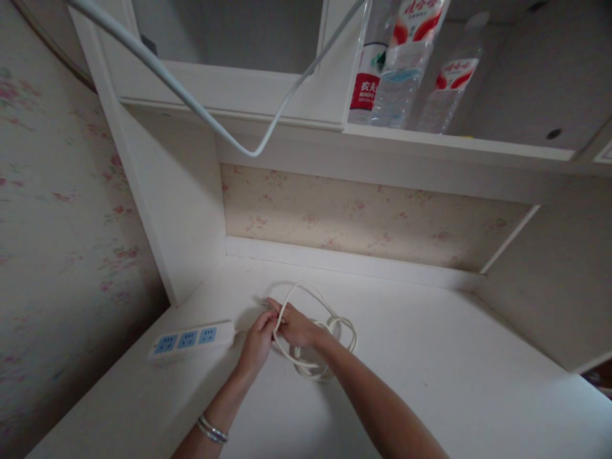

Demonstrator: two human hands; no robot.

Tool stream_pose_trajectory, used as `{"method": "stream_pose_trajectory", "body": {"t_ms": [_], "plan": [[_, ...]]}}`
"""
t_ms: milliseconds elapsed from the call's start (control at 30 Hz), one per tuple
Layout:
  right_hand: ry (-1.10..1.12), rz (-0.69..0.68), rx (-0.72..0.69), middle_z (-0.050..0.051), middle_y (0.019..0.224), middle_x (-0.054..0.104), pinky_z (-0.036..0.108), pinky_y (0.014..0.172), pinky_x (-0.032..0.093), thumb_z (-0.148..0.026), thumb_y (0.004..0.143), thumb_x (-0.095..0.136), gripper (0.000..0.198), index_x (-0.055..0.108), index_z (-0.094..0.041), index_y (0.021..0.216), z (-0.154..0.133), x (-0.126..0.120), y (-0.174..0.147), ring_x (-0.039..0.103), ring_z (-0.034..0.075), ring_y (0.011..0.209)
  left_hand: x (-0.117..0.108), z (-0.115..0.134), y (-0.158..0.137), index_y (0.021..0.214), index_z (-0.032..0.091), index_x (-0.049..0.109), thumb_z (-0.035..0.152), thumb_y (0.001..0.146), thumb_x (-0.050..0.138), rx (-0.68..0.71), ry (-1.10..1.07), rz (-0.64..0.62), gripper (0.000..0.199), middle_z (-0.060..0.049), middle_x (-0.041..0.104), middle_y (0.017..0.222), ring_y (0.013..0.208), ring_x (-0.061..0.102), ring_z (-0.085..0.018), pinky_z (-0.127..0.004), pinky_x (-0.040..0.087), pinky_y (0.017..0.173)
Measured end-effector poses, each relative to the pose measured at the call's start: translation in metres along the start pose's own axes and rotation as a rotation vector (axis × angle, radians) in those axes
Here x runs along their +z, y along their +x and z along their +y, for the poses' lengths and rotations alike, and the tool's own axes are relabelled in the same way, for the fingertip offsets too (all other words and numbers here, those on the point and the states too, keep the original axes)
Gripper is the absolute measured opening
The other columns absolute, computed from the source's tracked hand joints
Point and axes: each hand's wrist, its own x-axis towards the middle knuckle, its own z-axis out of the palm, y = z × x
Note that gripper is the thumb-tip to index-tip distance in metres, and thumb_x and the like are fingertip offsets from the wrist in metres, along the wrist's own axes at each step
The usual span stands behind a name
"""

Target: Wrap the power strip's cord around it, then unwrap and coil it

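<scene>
My left hand (259, 339) and my right hand (299, 326) meet over the white desk, fingertips close together. Both have their fingers closed on a cream power cord (352, 331). It lies in loose loops around and beneath my right hand, and one loop rises in front of it. A small end piece (264, 301) pokes out beyond the right fingertips; its shape is too blurred to make out. Left of my left hand lies a white power strip (220, 333) with three blue socket panels facing up.
Clear plastic bottles (399, 83) with red-and-white labels stand on the shelf (459, 143) above the desk (421, 357). A thick pale cable (210, 121) hangs down in front of the cabinet. Flowered wallpaper (62, 210) covers the wall at left.
</scene>
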Motion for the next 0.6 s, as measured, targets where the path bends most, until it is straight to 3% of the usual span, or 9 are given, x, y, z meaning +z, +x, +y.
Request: {"method": "stream_pose_trajectory", "body": {"t_ms": [100, 200, 300, 400, 600], "plan": [[-0.168, -0.121, -0.121, 0.005, 0.095, 0.066, 0.038, 0.099, 0.032, -0.015, 0.084, 0.047, 0.028, 0.064, -0.019, 0.105, 0.004, -0.012, 0.004, 0.049, 0.022, 0.104, 0.003, 0.007, -0.006, 0.094, 0.018, 0.060, 0.044, 0.083, 0.045, 0.086, 0.089, 0.002, 0.032, -0.005, 0.068, 0.089, 0.079, 0.062, -0.019, -0.028, 0.045, 0.070], [-0.255, -0.158, -0.151, 0.007, 0.095, 0.066, 0.038, 0.097, 0.033, -0.023, 0.086, 0.050, 0.018, 0.067, -0.018, 0.092, 0.005, -0.027, 0.002, 0.046, 0.024, 0.110, 0.005, 0.016, -0.014, 0.102, 0.021, 0.055, 0.045, 0.089, 0.036, 0.138, 0.255, 0.030, 0.033, -0.005, 0.067, 0.088, 0.078, 0.063, -0.020, -0.029, 0.044, 0.070], [-0.327, -0.203, -0.062, 0.009, 0.101, 0.066, 0.034, 0.089, 0.039, -0.031, 0.087, 0.051, 0.021, 0.068, -0.019, 0.093, 0.000, -0.041, -0.003, 0.053, 0.023, 0.104, 0.005, 0.020, -0.018, 0.098, 0.022, 0.053, 0.045, 0.093, 0.028, 0.131, 0.411, 0.044, 0.034, -0.005, 0.066, 0.078, 0.070, 0.063, -0.020, -0.028, 0.041, 0.063], [-0.354, -0.251, 0.035, 0.006, 0.090, 0.069, 0.030, 0.079, 0.042, -0.032, 0.089, 0.048, 0.024, 0.069, -0.021, 0.093, -0.009, -0.057, -0.009, 0.060, 0.020, 0.085, 0.001, 0.019, -0.018, 0.089, 0.021, 0.055, 0.044, 0.095, 0.024, 0.176, 0.541, 0.065, 0.039, -0.007, 0.068, 0.080, 0.077, 0.064, -0.021, -0.028, 0.040, 0.065], [-0.290, -0.273, 0.149, 0.000, 0.065, 0.063, 0.022, 0.058, 0.037, -0.033, 0.088, 0.045, 0.032, 0.070, -0.017, 0.079, -0.024, -0.124, -0.033, 0.052, 0.012, 0.059, -0.012, 0.019, -0.015, 0.068, 0.021, 0.055, 0.047, 0.094, 0.027, 0.308, 0.805, 0.144, 0.046, -0.006, 0.065, 0.070, 0.067, 0.061, -0.019, -0.028, 0.036, 0.063]]}}
